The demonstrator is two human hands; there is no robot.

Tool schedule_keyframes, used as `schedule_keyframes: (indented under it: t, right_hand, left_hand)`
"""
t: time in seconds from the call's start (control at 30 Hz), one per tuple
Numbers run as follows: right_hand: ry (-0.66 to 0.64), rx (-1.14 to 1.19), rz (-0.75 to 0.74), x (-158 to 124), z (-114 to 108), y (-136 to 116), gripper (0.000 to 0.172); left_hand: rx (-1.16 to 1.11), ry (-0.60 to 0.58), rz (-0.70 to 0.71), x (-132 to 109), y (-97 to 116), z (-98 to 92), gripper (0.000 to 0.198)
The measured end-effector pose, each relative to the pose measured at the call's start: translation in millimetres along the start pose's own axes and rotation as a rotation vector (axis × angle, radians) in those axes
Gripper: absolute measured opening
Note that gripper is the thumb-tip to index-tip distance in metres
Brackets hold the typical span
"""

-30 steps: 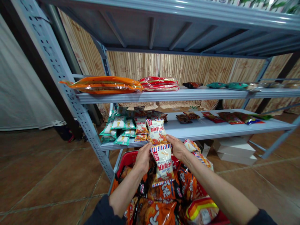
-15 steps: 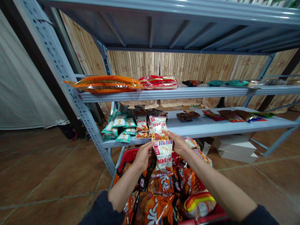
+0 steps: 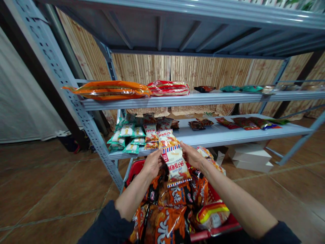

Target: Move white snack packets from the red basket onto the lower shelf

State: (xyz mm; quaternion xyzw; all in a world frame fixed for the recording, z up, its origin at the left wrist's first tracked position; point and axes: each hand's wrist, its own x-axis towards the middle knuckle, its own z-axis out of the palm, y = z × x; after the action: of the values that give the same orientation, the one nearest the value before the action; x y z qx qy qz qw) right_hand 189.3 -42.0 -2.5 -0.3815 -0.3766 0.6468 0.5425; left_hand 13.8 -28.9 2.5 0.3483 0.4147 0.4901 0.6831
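Observation:
Two white, orange and red snack packets with striped edges hang end to end in front of me; whether they are joined cannot be made out. My left hand [image 3: 153, 164] is closed on the left edge near their meeting line. My right hand [image 3: 191, 155] pinches the opposite edge. The upper snack packet [image 3: 167, 138] leans toward the lower shelf, and the lower snack packet [image 3: 176, 166] tilts over a red basket [image 3: 213, 231]. Orange-and-black snack bags [image 3: 166, 222] fill much of that basket. Similar white packets [image 3: 150, 133] are stacked on the shelf just beyond.
Beside the stack sit green-and-white packets [image 3: 127, 130] on the lower shelf [image 3: 208, 135]. Flat packets [image 3: 246, 123] lie farther right. An orange bag [image 3: 109, 90] rests on the middle shelf. White boxes [image 3: 250, 157] are under the rack, whose upright [image 3: 76, 105] stands at left.
Both packets have tipped, the upper one dropping lower and the lower one's bottom swinging right. My hands keep their hold. The whole view has shifted slightly.

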Motion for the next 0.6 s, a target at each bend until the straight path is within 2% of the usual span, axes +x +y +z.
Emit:
schedule_keyframes:
  t: [0.1, 0.2, 0.33, 0.43, 0.6]
  right_hand:
    - [-0.155, -0.067, 0.058, -22.0, -8.2, 5.4, 0.034]
    - [-0.245, -0.088, 0.032, -39.6, -15.2, 12.4, 0.042]
    - [-0.213, -0.109, -0.001, -49.7, -21.6, 22.1, 0.054]
    - [-0.158, -0.067, -0.015, -52.7, -24.2, 26.1, 0.053]
    - [-0.151, -0.007, 0.033, -60.5, -23.9, 26.0, 0.050]
  left_hand:
    - [-0.021, 0.024, 0.007, 3.8, 2.5, 2.6, 0.023]
    - [-0.004, 0.040, 0.029, 6.6, 4.6, 7.4, 0.023]
    - [-0.023, 0.047, 0.049, 9.0, 4.0, 16.5, 0.018]
    - [-0.032, 0.067, 0.059, 10.2, 1.9, 23.1, 0.016]
    - [-0.027, 0.109, 0.072, 10.8, -3.2, 27.2, 0.013]
